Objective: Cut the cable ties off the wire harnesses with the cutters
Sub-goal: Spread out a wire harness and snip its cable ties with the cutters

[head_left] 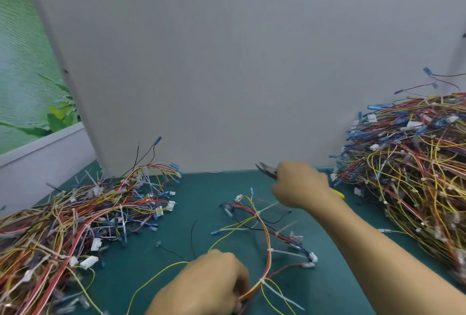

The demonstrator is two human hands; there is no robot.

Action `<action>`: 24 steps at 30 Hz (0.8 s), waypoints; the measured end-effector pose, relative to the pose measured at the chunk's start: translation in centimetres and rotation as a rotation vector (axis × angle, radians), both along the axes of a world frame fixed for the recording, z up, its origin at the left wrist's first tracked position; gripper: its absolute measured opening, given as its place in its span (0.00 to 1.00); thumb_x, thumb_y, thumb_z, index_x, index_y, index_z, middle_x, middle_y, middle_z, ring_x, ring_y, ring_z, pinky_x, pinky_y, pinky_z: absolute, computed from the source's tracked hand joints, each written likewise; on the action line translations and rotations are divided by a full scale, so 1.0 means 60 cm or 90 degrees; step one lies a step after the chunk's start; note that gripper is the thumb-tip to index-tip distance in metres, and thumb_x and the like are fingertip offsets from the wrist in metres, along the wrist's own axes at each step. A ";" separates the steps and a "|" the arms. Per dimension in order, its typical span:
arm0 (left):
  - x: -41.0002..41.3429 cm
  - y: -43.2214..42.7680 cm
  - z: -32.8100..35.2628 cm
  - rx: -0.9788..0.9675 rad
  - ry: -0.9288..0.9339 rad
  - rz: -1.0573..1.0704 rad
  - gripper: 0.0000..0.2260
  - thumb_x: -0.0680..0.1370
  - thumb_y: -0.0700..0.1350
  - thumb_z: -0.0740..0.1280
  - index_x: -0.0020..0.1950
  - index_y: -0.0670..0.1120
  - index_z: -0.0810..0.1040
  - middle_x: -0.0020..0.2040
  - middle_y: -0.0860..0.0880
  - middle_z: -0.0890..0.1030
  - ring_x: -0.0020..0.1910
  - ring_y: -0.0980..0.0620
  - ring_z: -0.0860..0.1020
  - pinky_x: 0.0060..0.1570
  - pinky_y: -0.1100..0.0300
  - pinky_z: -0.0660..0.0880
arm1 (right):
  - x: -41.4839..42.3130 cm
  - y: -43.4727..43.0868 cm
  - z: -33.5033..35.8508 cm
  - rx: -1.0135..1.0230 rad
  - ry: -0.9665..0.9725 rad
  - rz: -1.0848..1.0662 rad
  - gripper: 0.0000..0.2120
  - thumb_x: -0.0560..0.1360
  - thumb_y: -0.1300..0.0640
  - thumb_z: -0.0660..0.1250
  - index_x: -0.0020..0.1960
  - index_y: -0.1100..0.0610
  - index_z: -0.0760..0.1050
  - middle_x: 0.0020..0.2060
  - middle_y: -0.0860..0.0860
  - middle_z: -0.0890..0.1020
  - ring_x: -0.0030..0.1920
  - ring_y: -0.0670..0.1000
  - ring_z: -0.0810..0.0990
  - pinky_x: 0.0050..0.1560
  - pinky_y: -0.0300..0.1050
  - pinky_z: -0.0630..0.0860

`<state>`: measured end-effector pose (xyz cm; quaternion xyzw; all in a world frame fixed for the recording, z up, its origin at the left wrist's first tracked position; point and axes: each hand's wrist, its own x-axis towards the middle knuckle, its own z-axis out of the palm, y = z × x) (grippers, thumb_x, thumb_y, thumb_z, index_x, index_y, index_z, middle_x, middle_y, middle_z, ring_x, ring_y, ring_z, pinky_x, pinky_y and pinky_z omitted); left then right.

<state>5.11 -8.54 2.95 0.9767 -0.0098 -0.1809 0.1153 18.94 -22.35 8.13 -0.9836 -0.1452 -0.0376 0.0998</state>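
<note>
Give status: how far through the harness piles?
Done: unclear; the tangled left pile still shows white ties. In hand: left hand pins one multicoloured harness on the green mat, its white cable ties uncut; right hand holds yellow-handled cutters above. Left: large right heap.

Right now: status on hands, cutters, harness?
Right hand grips cutters, raised off harness. Left hand pins harness on mat; ties uncut. Nothing in the way.

Your desk (209, 188) is teal. The harness (264, 236) at centre mixes red, yellow, blue and black wires with white cable ties (280, 292). Your cutters (268, 171) are grey steel with a yellow handle tip. At twelve o'clock the panel (227, 62) is plain pale grey.
</note>
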 end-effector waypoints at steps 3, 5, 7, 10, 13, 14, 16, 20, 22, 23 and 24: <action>0.007 -0.021 -0.001 0.008 0.038 -0.046 0.13 0.74 0.42 0.66 0.54 0.55 0.80 0.56 0.44 0.78 0.57 0.43 0.77 0.59 0.52 0.74 | -0.006 0.039 0.008 0.020 -0.053 0.024 0.06 0.75 0.54 0.63 0.44 0.51 0.66 0.40 0.52 0.70 0.44 0.57 0.71 0.46 0.48 0.66; 0.011 -0.030 -0.003 0.029 0.050 -0.061 0.12 0.75 0.43 0.64 0.56 0.53 0.80 0.58 0.43 0.77 0.59 0.41 0.76 0.58 0.53 0.73 | -0.005 0.062 -0.010 0.010 0.038 0.042 0.06 0.74 0.56 0.64 0.47 0.51 0.67 0.42 0.52 0.71 0.45 0.57 0.72 0.48 0.49 0.68; 0.009 -0.035 -0.002 0.066 0.051 -0.076 0.12 0.77 0.44 0.63 0.58 0.50 0.79 0.60 0.41 0.76 0.60 0.39 0.74 0.57 0.53 0.71 | -0.005 0.070 -0.038 -0.019 0.128 0.047 0.08 0.71 0.57 0.65 0.46 0.54 0.67 0.44 0.53 0.73 0.48 0.58 0.75 0.49 0.48 0.70; 0.007 -0.040 -0.001 0.088 0.030 -0.129 0.13 0.77 0.42 0.62 0.60 0.50 0.78 0.60 0.40 0.73 0.61 0.37 0.72 0.54 0.52 0.68 | -0.001 0.051 -0.072 -0.037 0.218 0.057 0.10 0.67 0.56 0.68 0.37 0.58 0.68 0.35 0.51 0.74 0.43 0.57 0.78 0.38 0.42 0.71; 0.007 -0.042 -0.008 0.079 -0.017 -0.143 0.12 0.79 0.43 0.61 0.62 0.51 0.76 0.59 0.43 0.71 0.61 0.39 0.71 0.55 0.49 0.68 | 0.011 -0.001 -0.072 0.109 0.248 0.014 0.14 0.65 0.49 0.71 0.37 0.59 0.73 0.33 0.52 0.77 0.36 0.54 0.77 0.32 0.39 0.68; 0.008 -0.041 -0.012 0.066 -0.039 -0.154 0.12 0.79 0.43 0.62 0.60 0.52 0.76 0.57 0.45 0.72 0.60 0.39 0.72 0.56 0.48 0.69 | 0.017 -0.025 -0.067 0.211 0.241 -0.020 0.13 0.64 0.49 0.70 0.37 0.59 0.75 0.32 0.53 0.78 0.33 0.53 0.75 0.31 0.39 0.68; 0.008 -0.042 -0.017 0.021 -0.054 -0.175 0.12 0.77 0.44 0.64 0.59 0.55 0.78 0.54 0.46 0.74 0.57 0.42 0.75 0.56 0.48 0.73 | 0.024 -0.081 -0.067 0.380 0.201 -0.086 0.08 0.65 0.56 0.69 0.33 0.62 0.78 0.27 0.53 0.80 0.27 0.52 0.74 0.29 0.40 0.69; 0.001 -0.036 -0.016 -0.112 -0.076 -0.165 0.10 0.74 0.53 0.63 0.51 0.52 0.80 0.43 0.48 0.78 0.49 0.49 0.76 0.51 0.50 0.75 | 0.007 -0.162 -0.100 0.378 0.180 -0.166 0.05 0.65 0.61 0.68 0.33 0.63 0.78 0.26 0.55 0.81 0.26 0.53 0.75 0.31 0.45 0.72; 0.005 -0.020 -0.016 -0.111 -0.172 -0.099 0.09 0.75 0.55 0.63 0.51 0.55 0.79 0.44 0.52 0.78 0.49 0.54 0.76 0.51 0.53 0.74 | -0.005 -0.178 -0.120 0.347 0.204 -0.177 0.06 0.66 0.60 0.70 0.34 0.62 0.77 0.28 0.56 0.82 0.27 0.54 0.77 0.32 0.45 0.73; 0.010 -0.010 -0.016 -0.077 -0.240 -0.061 0.09 0.76 0.55 0.64 0.53 0.56 0.79 0.46 0.54 0.78 0.51 0.55 0.76 0.52 0.55 0.74 | -0.011 -0.182 -0.126 0.329 0.218 -0.178 0.08 0.68 0.57 0.72 0.34 0.61 0.77 0.29 0.55 0.82 0.28 0.53 0.78 0.33 0.44 0.73; 0.016 -0.001 -0.015 -0.050 -0.298 -0.019 0.09 0.77 0.56 0.64 0.54 0.56 0.79 0.49 0.56 0.77 0.53 0.56 0.75 0.54 0.56 0.73 | -0.018 -0.183 -0.131 0.314 0.232 -0.178 0.10 0.68 0.55 0.73 0.36 0.60 0.77 0.29 0.55 0.82 0.28 0.53 0.78 0.33 0.42 0.72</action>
